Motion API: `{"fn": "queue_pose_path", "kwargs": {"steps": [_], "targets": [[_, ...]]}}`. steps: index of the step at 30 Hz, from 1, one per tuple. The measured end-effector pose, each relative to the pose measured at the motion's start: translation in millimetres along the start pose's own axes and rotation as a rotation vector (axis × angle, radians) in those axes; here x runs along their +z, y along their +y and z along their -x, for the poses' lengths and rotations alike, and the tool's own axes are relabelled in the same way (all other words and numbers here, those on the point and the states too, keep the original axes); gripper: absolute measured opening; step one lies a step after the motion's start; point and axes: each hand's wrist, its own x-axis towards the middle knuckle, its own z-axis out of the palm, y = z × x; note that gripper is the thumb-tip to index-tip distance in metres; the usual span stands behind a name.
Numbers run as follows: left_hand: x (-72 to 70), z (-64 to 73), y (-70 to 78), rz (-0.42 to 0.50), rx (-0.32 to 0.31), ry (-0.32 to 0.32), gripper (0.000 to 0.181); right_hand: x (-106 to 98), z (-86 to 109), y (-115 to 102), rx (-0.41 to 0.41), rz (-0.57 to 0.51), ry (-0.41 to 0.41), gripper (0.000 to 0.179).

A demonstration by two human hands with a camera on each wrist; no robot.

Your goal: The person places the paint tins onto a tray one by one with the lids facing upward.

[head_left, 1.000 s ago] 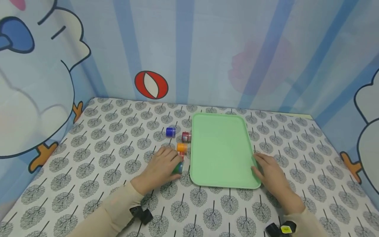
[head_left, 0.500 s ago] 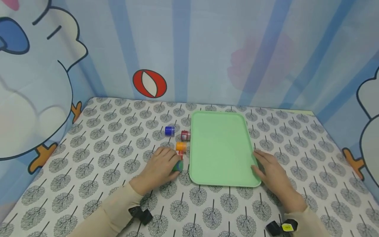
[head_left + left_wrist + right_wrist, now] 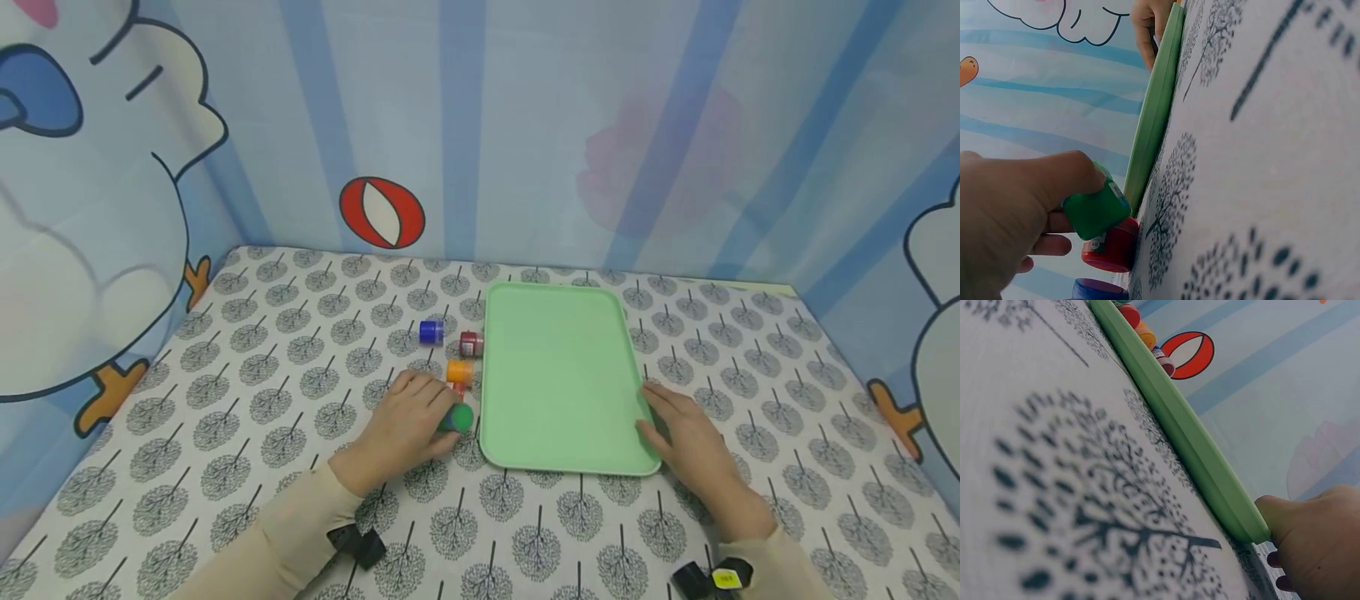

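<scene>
My left hand (image 3: 405, 421) pinches a small green-capped jar (image 3: 459, 417) beside the left edge of a light green tray (image 3: 570, 383). In the left wrist view, the thumb lies against the green jar (image 3: 1099, 209), close to a red-capped jar (image 3: 1113, 247). The head view shows that red jar (image 3: 458, 389) only partly, behind the left hand. My right hand (image 3: 690, 437) rests at the tray's right edge. Its thumb touches the tray rim (image 3: 1244, 525) in the right wrist view, and the other fingers are partly hidden there.
Left of the tray lie an orange jar (image 3: 459, 372), a dark red jar (image 3: 471, 343) and a blue jar (image 3: 431, 332). A tree-patterned cloth (image 3: 300, 367) covers the table. Behind it hangs a blue cartoon backdrop (image 3: 525, 133).
The green jar has turned in my left hand, so its round cap end now faces the head camera. The right hand and the tray stay in place.
</scene>
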Motion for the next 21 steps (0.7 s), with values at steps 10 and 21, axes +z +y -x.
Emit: {"fn": "queue_pose_path", "kwargs": {"steps": [10,21], "targets": [[-0.8,-4.8,6.1,0.172,-0.137,0.0,0.039,-1,0.2,0,0.005,-0.004,-0.008,0.054],[-1.7,-9.3,11.0,0.286,-0.206,0.001,0.038,3,0.8,0,-0.005,-0.004,0.025,0.055]]}}
